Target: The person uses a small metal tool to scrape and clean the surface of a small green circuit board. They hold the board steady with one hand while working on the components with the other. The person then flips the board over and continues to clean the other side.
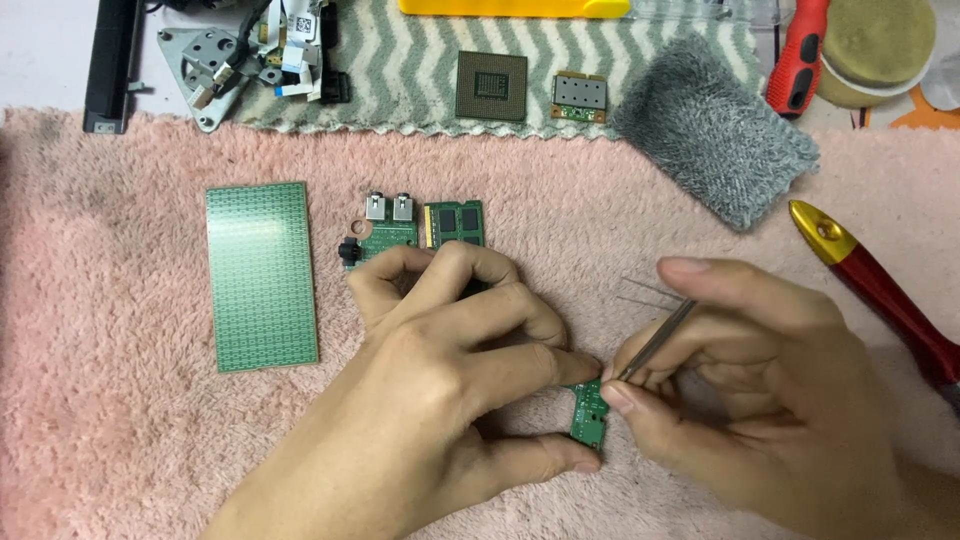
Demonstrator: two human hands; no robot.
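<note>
Circuit board (pixel 589 415) pinched between left hand (pixel 450 360) fingers (pixel 545 365).

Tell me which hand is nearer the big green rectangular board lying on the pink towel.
Left. The left hand lies just right of the green board; the right hand, holding tweezers, sits farther right.

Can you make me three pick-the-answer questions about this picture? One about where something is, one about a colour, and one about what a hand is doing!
1. Where is the big green board?
A. left of the hands
B. under the grey cloth
C. in the right hand

2. What colour is the fluffy mat?
A. blue
B. pink
C. black

3. What is the right hand doing?
A. lying flat and empty
B. holding tweezers
C. waving

Answers: 1 A, it lies flat left of the left hand. 2 B, pink all over. 3 B, fingers pinch metal tweezers at the small green board.
</note>
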